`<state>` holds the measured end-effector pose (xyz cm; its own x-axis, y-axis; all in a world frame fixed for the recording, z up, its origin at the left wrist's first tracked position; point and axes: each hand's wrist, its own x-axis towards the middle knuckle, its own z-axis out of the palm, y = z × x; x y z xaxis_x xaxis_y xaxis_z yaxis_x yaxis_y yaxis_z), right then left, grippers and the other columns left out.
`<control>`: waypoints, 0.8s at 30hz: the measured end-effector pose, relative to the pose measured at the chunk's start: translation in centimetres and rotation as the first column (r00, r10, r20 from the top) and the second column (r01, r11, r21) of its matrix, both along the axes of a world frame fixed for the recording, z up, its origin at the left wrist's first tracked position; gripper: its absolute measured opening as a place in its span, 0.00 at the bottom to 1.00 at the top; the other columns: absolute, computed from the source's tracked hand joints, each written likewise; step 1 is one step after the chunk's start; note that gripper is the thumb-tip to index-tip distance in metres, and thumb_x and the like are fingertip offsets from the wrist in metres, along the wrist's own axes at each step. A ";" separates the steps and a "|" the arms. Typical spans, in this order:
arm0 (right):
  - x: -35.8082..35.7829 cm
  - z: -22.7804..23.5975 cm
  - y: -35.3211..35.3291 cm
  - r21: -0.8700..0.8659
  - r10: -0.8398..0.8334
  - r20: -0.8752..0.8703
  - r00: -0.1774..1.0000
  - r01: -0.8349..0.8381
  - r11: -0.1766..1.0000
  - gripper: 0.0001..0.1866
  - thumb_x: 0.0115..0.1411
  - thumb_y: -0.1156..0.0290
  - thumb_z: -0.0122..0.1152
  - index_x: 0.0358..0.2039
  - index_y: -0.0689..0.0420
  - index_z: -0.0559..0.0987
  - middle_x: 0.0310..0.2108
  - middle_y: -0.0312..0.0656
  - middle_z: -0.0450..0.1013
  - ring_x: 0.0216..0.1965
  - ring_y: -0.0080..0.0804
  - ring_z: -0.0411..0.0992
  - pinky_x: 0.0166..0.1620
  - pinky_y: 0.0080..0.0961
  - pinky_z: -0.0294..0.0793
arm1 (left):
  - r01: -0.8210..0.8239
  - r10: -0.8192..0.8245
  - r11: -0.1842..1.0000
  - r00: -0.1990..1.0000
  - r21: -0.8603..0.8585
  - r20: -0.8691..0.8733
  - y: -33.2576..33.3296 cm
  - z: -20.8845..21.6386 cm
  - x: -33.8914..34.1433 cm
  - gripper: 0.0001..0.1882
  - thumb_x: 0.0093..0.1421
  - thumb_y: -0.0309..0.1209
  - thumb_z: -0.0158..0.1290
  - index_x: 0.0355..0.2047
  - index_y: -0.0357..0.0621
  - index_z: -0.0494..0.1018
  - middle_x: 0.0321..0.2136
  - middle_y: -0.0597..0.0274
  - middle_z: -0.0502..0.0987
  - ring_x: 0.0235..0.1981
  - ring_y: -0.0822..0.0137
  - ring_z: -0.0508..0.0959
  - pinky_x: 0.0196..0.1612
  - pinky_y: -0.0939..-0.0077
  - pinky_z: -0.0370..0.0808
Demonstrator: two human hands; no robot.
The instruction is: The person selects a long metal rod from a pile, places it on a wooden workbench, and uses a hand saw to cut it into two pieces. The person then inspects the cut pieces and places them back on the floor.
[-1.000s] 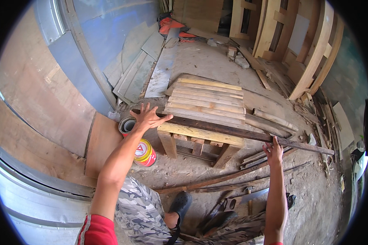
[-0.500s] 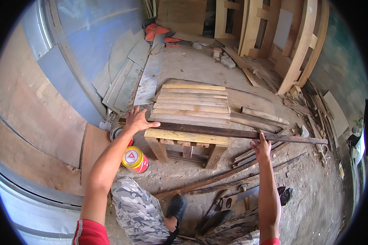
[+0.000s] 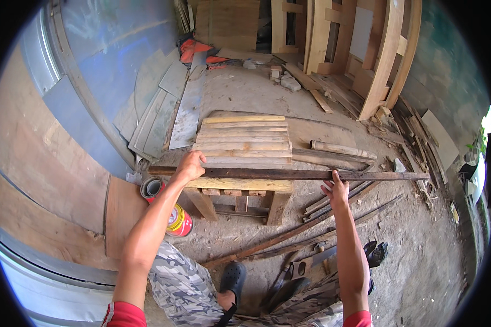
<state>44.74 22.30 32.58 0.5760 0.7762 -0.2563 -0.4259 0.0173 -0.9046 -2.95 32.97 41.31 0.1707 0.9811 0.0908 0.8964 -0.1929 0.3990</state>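
Note:
A long, dark wooden strip [image 3: 267, 174] runs almost level across the near edge of a low slatted wooden stool [image 3: 234, 185]. Toward the strip's left end, my left hand [image 3: 190, 167] is closed over it with curled fingers. My right hand [image 3: 337, 191] grips the strip right of the stool from the near side, one digit on top and other fingers loosely bent below. Pale slats [image 3: 243, 146] lie side by side on the stool top behind the strip.
A red and yellow can [image 3: 179, 220] and an open grey tin [image 3: 151, 188] stand left of the stool. Wood strips [image 3: 289, 242], a handsaw [image 3: 316, 261] and a hammer [image 3: 324, 256] lie on the floor near my feet. Wooden frames [image 3: 387, 65] lean at the back right.
My left hand's spread fingers have curled in over the strip. The strip has swung closer to level. The whole scene has shifted slightly left in view.

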 end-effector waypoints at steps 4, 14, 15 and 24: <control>0.1 0.1 0.1 0.000 -0.031 -0.002 1.000 0.031 1.000 0.35 0.65 0.60 0.66 0.60 0.59 0.55 0.59 0.52 0.65 0.50 0.47 0.75 0.41 0.41 0.85 | -0.037 0.033 0.998 0.997 -0.055 -0.070 0.0 0.7 1.5 0.29 0.48 0.39 0.67 0.50 0.42 0.74 0.52 0.44 0.73 0.55 0.50 0.75 0.57 0.58 0.73; -1.7 -0.4 0.2 0.036 0.019 -0.045 0.999 -0.018 0.999 0.34 0.64 0.62 0.67 0.60 0.57 0.55 0.54 0.48 0.68 0.42 0.41 0.77 0.39 0.40 0.85 | -0.136 0.063 0.931 0.974 -0.340 -0.216 -2.6 0.1 11.0 0.77 0.34 0.90 0.42 0.75 0.52 0.43 0.74 0.43 0.28 0.75 0.40 0.30 0.66 0.18 0.36; -2.0 -0.1 0.1 0.037 0.008 -0.052 0.999 -0.006 0.999 0.34 0.64 0.62 0.67 0.60 0.56 0.55 0.54 0.48 0.68 0.41 0.41 0.77 0.39 0.40 0.84 | -0.153 0.079 0.926 0.972 -0.345 -0.220 -3.6 0.8 11.5 0.78 0.32 0.90 0.42 0.75 0.53 0.42 0.74 0.44 0.26 0.75 0.41 0.29 0.64 0.14 0.33; -5.7 0.3 -0.4 0.008 0.039 -0.016 0.999 -0.039 0.999 0.27 0.65 0.62 0.66 0.53 0.58 0.60 0.51 0.48 0.71 0.41 0.40 0.79 0.40 0.36 0.82 | -0.242 0.149 0.917 0.945 -0.316 -0.291 -1.9 0.3 8.8 0.78 0.30 0.91 0.44 0.75 0.54 0.46 0.75 0.47 0.32 0.75 0.45 0.29 0.62 0.11 0.33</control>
<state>39.04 21.90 32.88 0.5412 0.7999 -0.2593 -0.4407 0.0073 -0.8976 5.82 31.03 41.57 -0.0564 0.9590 -0.2778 0.9815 0.1042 0.1605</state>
